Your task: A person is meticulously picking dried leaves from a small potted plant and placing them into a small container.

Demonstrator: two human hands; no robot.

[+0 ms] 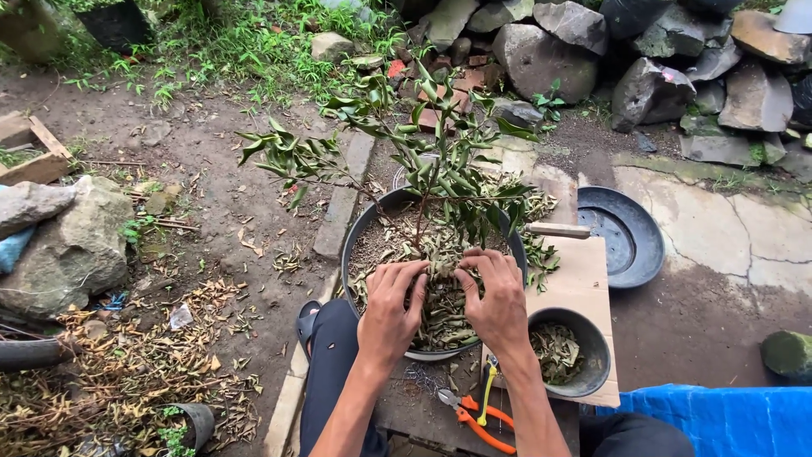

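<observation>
Both hands press into dry leaves in a potted sapling's pot.

A rock pile (643,59) backs the yard. The large dark pot (359,237) holds a thin leafy sapling (423,161) and a layer of dry leaves (440,296). Beside it lie a black saucer (630,241), a small pot (584,355) on cardboard (584,279), and orange pliers (474,415). Left hand (391,309) and right hand (492,300) rest side by side, fingers curled down, gripping leaf litter at the stem's base.

2 hands (391,315) (495,305), 1 potted plant (423,161), 1 small bowl (568,351), 1 black saucer (626,237), 1 orange pliers (474,419).
</observation>
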